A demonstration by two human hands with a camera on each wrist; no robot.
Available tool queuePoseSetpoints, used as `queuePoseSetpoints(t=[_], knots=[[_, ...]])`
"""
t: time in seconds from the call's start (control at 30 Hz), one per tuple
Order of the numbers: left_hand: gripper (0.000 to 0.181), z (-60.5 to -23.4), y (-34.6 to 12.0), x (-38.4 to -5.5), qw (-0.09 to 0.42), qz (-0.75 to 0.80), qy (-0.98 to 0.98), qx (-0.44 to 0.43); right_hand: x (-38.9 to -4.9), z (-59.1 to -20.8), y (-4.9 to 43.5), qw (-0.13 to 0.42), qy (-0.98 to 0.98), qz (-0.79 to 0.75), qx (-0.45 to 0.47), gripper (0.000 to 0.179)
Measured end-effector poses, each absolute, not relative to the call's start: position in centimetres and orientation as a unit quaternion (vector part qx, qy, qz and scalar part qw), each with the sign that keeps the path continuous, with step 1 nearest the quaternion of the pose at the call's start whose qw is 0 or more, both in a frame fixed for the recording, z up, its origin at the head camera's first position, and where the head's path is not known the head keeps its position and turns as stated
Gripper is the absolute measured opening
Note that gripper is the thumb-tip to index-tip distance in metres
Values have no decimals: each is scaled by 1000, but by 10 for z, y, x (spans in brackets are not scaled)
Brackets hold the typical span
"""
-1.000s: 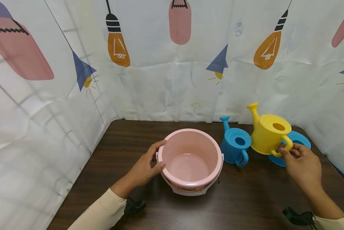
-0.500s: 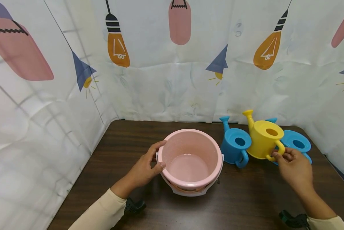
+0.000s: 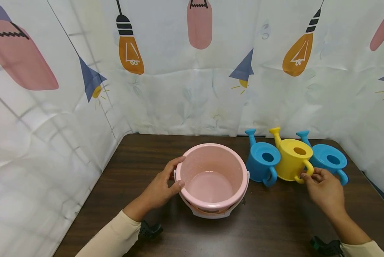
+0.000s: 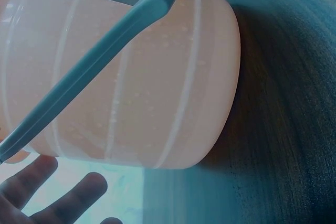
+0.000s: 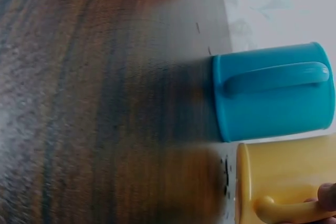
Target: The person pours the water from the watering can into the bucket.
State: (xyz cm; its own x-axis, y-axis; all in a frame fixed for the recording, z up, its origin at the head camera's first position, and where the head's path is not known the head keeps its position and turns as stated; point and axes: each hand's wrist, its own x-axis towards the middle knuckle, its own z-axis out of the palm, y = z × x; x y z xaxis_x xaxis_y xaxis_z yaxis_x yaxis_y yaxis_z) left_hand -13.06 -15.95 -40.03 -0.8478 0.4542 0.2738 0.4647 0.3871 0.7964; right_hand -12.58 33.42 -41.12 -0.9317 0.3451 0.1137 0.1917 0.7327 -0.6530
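Observation:
In the head view a pink bucket (image 3: 211,210) with a pale handle stands upright at the table's centre. My left hand (image 3: 160,189) rests on its left rim, thumb and fingers spread; the left wrist view shows straight fingers (image 4: 73,198) beside the bucket wall (image 4: 131,93). With my right hand (image 3: 327,189) I pinch the lower handle of a yellow watering can (image 3: 291,160). It is upright between two blue ones, a left blue watering can (image 3: 259,164) and a right blue watering can (image 3: 327,153). Whether the yellow base touches the table cannot be told.
The dark wooden table (image 3: 140,153) carries all of these. A white curtain (image 3: 179,103) printed with lamps and bulbs hangs along its back and left side. The bucket's right side is close to the left blue can.
My right hand has brought the yellow watering can left and down, from in front of the right blue can to between the two blue ones. The left hand and bucket have stayed put.

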Motion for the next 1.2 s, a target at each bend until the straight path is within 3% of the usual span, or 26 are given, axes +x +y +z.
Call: queuePoseSetpoints(t=[0.73, 1.2], knots=[[68, -402, -160, -132, 7, -481, -830, -282, -122, -419, 343, 50, -937, 323, -125, 68], [68, -402, -161, -132, 6, -480, -830, -286, -109, -399, 367, 129, -927, 301, -184, 76]])
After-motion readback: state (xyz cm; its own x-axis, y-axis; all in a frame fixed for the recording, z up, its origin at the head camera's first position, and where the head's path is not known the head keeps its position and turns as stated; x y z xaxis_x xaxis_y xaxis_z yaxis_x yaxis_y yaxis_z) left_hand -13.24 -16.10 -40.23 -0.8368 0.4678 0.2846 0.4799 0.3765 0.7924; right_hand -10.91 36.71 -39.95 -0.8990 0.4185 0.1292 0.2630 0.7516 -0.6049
